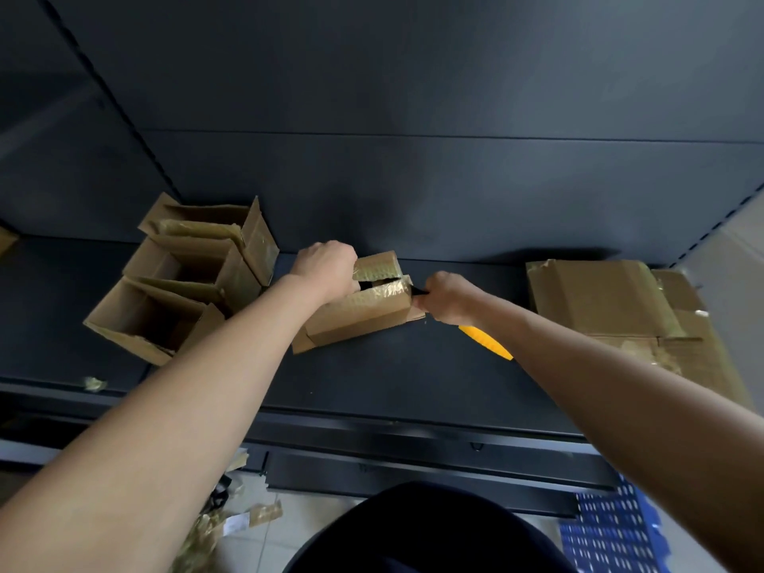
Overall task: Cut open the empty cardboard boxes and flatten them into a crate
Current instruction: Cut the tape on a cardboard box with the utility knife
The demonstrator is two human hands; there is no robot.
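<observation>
A small taped cardboard box (pixel 359 314) lies on the dark shelf (pixel 392 386) in the middle. My left hand (pixel 326 268) grips its far left end, fingers curled over the top flap. My right hand (pixel 444 297) holds a yellow utility knife (pixel 485 343), its black tip at the box's right end by the taped seam. The yellow handle sticks out below my wrist. The top flaps are slightly parted along the seam.
Several open empty boxes (pixel 182 279) stand clustered at the left of the shelf. Flattened cardboard (pixel 620 316) is piled at the right. A blue perforated crate (pixel 612 531) sits on the floor at lower right. Tape scraps (pixel 215 527) litter the floor at lower left.
</observation>
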